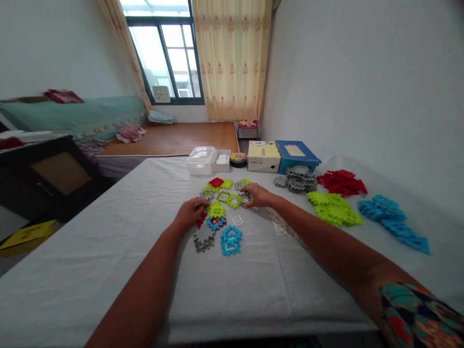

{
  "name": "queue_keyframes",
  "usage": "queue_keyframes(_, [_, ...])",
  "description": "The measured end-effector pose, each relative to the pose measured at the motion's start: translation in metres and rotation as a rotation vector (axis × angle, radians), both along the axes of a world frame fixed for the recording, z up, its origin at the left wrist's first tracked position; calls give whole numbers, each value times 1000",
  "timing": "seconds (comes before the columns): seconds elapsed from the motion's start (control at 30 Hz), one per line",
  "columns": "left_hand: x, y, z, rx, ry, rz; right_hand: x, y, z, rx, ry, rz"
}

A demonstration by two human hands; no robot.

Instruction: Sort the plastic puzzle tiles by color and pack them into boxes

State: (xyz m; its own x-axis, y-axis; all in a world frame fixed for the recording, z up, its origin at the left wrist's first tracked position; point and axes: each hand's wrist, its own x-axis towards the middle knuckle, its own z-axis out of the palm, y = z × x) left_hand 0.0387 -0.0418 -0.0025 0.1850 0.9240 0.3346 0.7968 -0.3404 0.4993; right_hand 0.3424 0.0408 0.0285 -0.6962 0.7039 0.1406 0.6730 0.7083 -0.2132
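Flat interlocking plastic building pieces in several colours lie joined or close together mid-table. My left hand (pixel 190 212) is at their left side, its fingers curled with the tips against the edge beside a lime green piece (pixel 216 210); what they pinch is too small to make out. A red piece (pixel 201 220) shows partly below these fingers. At the right side my right hand (pixel 258 195) has its thumb and fingers closed around a grey piece (pixel 245 197), partly hidden by them. Nearer me are blue pieces (pixel 231 240), a grey piece (pixel 204 241) and a white window insert (pixel 237 220).
Stacks of grey (pixel 300 180), red (pixel 340 182), lime (pixel 333 209) and blue pieces (pixel 393 220) lie to the right. White inserts (pixel 281 226) lie under my right forearm. Behind stand a clear plastic box (pixel 200 162), a round tin (pixel 238 160), a yellow-white box (pixel 263 157) and a blue box (pixel 296 155).
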Motion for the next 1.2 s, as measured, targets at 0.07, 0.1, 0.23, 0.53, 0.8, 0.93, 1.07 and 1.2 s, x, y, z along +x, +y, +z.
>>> queue_keyframes(0.07, [0, 0, 1, -5, -3, 2, 10, 4, 5, 67, -2, -97])
queue_keyframes(0.1, [1, 0, 1, -7, -4, 0, 18, 8, 8, 119, -2, -171])
queue_keyframes(0.23, [1, 0, 2, -12, -2, 4, 62, 28, 24, 227, -74, -497])
queue_keyframes(0.53, [1, 1, 2, -19, 16, 12, 53, 25, 20, 236, -198, -363])
queue_keyframes(0.8, [5, -5, 6, -39, -14, 15, -20, 22, -2, 128, -132, -183])
queue_keyframes(0.93, [5, -5, 7, -41, -17, 22, -25, 20, 0, 138, -169, -187])
queue_keyframes(1.07, [3, -2, 4, -17, -7, -2, -26, 10, 3, 159, -155, -166])
queue_keyframes(1.2, [1, -1, 0, -16, 0, 10, -9, 10, 7, 182, -167, -198])
